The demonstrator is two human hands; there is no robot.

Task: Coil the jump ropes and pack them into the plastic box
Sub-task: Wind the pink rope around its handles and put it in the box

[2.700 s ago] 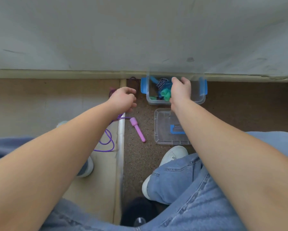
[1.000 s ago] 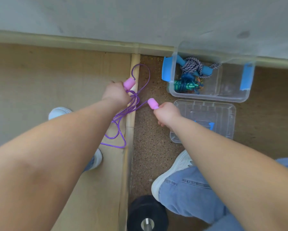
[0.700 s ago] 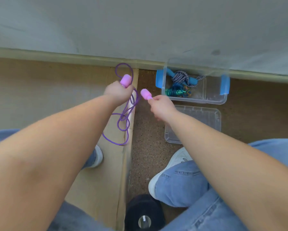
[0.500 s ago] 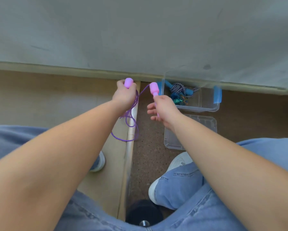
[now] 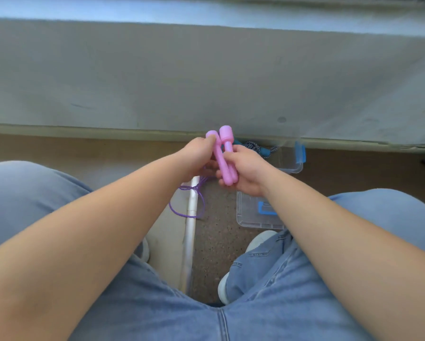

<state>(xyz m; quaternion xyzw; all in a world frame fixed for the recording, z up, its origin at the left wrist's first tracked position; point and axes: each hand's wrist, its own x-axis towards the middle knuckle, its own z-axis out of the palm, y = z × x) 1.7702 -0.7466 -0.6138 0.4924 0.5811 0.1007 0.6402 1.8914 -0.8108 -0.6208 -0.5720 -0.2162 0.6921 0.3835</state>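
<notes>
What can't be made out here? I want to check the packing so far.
- Plastic box, head view: its contents mostly hidden behind the right hand.
- Purple cord: upper part hidden by the left hand; coil count unclear.
- Lid: right part covered by the right forearm.
- Pink handles: cord joints hidden in the hands.

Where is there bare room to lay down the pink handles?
Speckled floor between the metal strip and clear lid is bare. Tan floor right of the plastic box too. Crowded: purple cord lies over the strip.
</notes>
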